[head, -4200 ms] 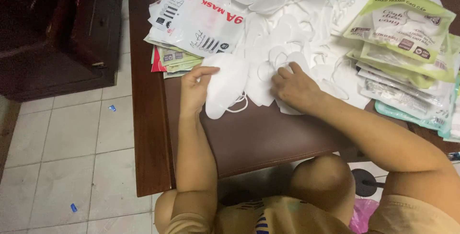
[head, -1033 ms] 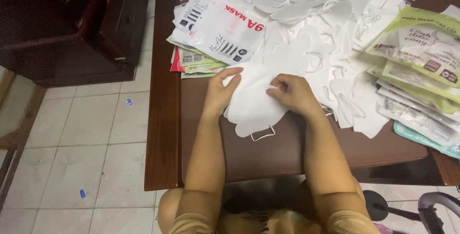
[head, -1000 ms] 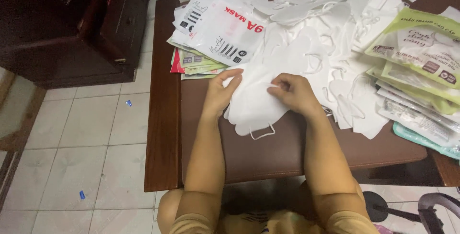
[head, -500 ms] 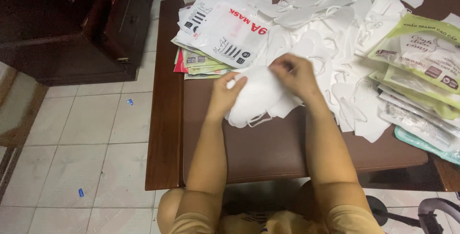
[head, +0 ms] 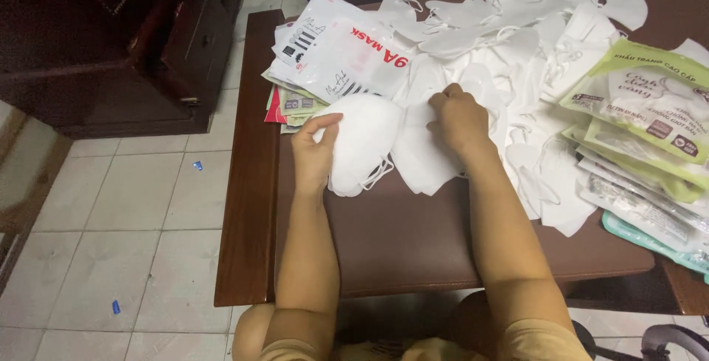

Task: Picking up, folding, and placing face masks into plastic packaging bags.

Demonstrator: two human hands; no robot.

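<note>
My left hand (head: 316, 148) has its grip closed on a folded white mask (head: 363, 143), lying on the brown surface (head: 413, 243) at six o'clock of the printed packet (head: 341, 54). At three o'clock, my right hand (head: 459, 116) pinches the mask pile (head: 517, 73).

A flat white plastic package (head: 341, 49) with red and black print is laid at about eleven o'clock on the desk (head: 413, 235), tilted over a small stack of flat packets (head: 294, 104) edged in red and green. At about three o'clock, near the right edge, a fanned pile of pale green and white pouches (head: 650, 106) is seen, each with a darker printed label. Beneath them, clear film packets (head: 635, 202) are spread, and a teal-edged packet (head: 650, 239) is found at four o'clock.
</note>
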